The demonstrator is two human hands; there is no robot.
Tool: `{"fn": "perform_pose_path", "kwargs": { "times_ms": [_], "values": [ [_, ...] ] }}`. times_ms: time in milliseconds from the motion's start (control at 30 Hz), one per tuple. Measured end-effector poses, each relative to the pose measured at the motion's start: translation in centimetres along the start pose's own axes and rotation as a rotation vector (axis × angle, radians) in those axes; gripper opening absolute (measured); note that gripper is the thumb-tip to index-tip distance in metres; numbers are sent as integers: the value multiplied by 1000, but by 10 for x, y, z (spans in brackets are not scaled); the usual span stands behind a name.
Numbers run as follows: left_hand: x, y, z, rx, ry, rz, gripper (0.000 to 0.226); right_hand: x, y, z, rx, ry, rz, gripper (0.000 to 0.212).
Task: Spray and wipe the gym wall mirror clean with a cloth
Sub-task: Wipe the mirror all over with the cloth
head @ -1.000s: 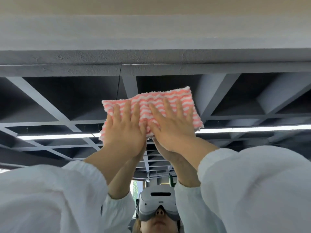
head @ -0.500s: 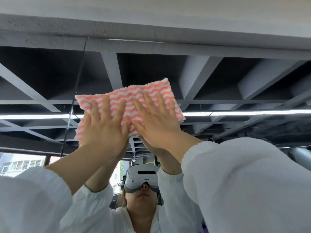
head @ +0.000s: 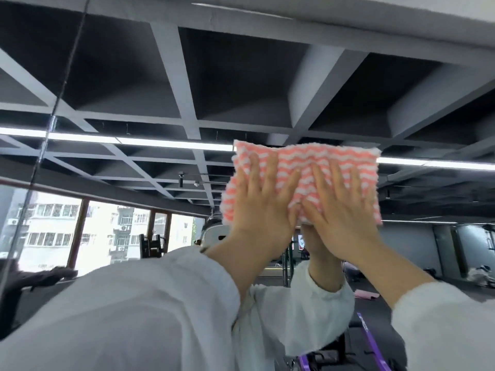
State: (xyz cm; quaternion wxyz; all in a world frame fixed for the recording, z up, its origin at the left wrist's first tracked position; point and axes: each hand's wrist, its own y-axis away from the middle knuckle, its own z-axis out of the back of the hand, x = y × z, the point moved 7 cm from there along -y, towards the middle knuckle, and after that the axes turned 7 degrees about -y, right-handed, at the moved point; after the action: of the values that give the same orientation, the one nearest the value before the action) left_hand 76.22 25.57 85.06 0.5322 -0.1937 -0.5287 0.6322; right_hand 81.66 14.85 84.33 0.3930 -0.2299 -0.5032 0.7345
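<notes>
pressing flat with straight, spread fingers, the left hand [head: 261,210] and right hand [head: 340,218] sit side by side on the pink-and-white striped cloth [head: 345,167], held high against the mirror [head: 241,89].

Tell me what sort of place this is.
Most likely a gym. The wall mirror reflects exercise mats on a dark floor and what looks like workout equipment by the windows. Both hands press a striped cloth against the glass.
</notes>
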Motion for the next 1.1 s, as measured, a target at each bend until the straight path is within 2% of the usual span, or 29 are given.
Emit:
{"fn": "perform_pose_path", "kwargs": {
  "times_ms": [133,333,467,600,800,967,1100],
  "values": [
    [-34,19,-9,28,-8,-116,60,-28,41,-20,4,-31,-114,69],
    [-9,36,-12,6,11,-151,58,4,54,-35,-33,-100,-152,71],
    [34,38,-13,-43,-32,-68,57,49,39,-32,-34,-105,-77,72],
    [97,46,-11,-122,-68,98,55,109,12,-32,9,-89,36,71],
    [177,98,-30,-121,6,335,61,206,17,-52,60,-109,283,59],
    [199,159,-60,-155,26,432,61,244,63,-74,-90,-147,423,57],
    [181,192,-67,-164,19,408,62,238,95,-87,-91,-85,484,58]
  ]
}}
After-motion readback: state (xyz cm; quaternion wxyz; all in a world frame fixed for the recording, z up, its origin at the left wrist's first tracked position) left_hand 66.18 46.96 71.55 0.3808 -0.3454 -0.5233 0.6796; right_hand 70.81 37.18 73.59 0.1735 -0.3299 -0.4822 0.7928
